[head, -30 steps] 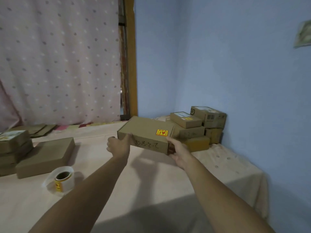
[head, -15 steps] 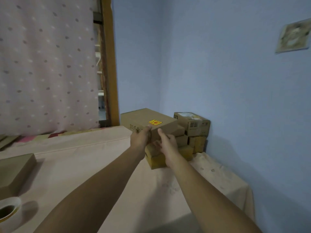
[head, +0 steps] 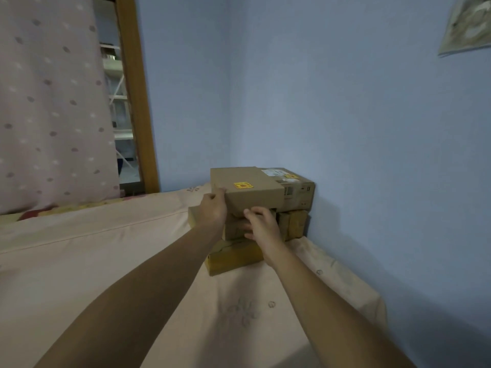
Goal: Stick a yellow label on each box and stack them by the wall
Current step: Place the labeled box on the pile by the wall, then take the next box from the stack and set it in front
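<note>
Flat brown cardboard box [head: 261, 191]: it lies level on top of the stack in the corner. Its right side is just beside the taller printed carton [head: 299, 193], which stands against the pale blue wall [head: 372, 155]. I cannot tell whether its full weight is down yet.
Yellow rectangular label [head: 242, 185]: it is stuck flat on the top face, towards the near left.
Left hand [head: 212, 211]: you grip the near left corner, thumb on top.
Right hand [head: 261, 221]: your fingers curl under the near edge, above the smaller brown middle box [head: 233, 231].
Handling: I judge it light for its size. The board looks stiff at the edges, liable to flex mid-panel, and dry enough not to slip. Hold it by opposite corners or edges, clear of the label.
Support: the middle box and the yellowish bottom box [head: 233, 257] are narrower than the box above. The left end appears to overhang, so it may tip when you let go.
Change: one second ago you held the box in the air over the pink cloth [head: 132, 248], well short of the stack, with one hand at each end. Half a second ago it was at the stack's near edge. Now it is over the top, and both hands have moved to the near side. The label roll and the waiting boxes have left the view as your head turns right.
</note>
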`<state>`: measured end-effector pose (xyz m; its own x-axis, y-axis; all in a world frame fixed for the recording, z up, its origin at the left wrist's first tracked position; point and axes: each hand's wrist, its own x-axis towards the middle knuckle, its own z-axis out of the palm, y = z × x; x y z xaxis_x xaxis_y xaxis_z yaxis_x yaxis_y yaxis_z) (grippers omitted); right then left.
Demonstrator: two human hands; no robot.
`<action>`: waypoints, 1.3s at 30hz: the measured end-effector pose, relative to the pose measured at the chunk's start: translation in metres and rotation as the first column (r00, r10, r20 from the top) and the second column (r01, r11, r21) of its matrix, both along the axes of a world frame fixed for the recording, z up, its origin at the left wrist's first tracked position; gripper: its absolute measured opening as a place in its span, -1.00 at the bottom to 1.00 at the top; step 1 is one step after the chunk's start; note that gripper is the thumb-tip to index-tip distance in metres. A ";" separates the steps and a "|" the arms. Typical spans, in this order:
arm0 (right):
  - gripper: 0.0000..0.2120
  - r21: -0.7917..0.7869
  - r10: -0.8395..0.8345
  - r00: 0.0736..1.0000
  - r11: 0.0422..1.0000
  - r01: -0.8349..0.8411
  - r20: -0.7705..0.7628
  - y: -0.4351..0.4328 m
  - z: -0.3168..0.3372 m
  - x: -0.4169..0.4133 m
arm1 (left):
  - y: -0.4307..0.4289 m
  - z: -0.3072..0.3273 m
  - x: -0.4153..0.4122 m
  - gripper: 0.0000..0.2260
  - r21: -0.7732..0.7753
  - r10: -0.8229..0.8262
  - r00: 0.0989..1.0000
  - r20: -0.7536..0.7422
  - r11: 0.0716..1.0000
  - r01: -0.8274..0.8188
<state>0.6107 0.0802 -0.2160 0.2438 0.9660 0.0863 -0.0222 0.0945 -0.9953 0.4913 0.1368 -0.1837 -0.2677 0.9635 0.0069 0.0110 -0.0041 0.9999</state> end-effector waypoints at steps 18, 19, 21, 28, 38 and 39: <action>-0.51 -0.022 -0.023 0.998 0.999 0.025 0.057 0.013 -0.008 0.013 | 0.012 -0.003 0.019 -0.43 0.020 -0.037 0.992 -0.120 0.999 0.040; -0.51 -0.025 -0.025 0.998 0.999 0.027 0.063 0.013 -0.010 0.013 | 0.009 -0.004 0.019 -0.44 0.010 -0.052 0.991 -0.119 0.998 0.054; -0.51 -0.036 -0.022 0.997 0.999 0.025 0.076 0.012 -0.012 0.011 | 0.003 -0.004 0.015 -0.51 0.008 -0.070 0.992 -0.109 0.997 0.071; -0.52 -0.052 0.004 0.997 0.999 0.000 0.073 0.003 -0.008 -0.001 | -0.018 -0.002 -0.001 -0.61 0.040 -0.142 0.984 -0.111 0.988 0.147; -0.67 -0.054 0.114 0.953 0.993 -0.103 0.282 -0.030 0.008 -0.074 | -0.073 -0.008 -0.097 -0.59 0.058 -0.060 0.846 -0.530 0.993 0.107; -0.66 -0.051 0.130 0.940 0.991 -0.120 0.316 -0.034 0.011 -0.087 | -0.080 -0.010 -0.115 -0.57 0.059 -0.037 0.792 -0.610 0.994 0.092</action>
<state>0.5240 0.0466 -0.2046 0.0859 0.9903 0.1096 0.2864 0.0808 -0.9547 0.3762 0.0569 -0.1942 -0.1188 0.9669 0.2258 0.6124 -0.1076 0.7832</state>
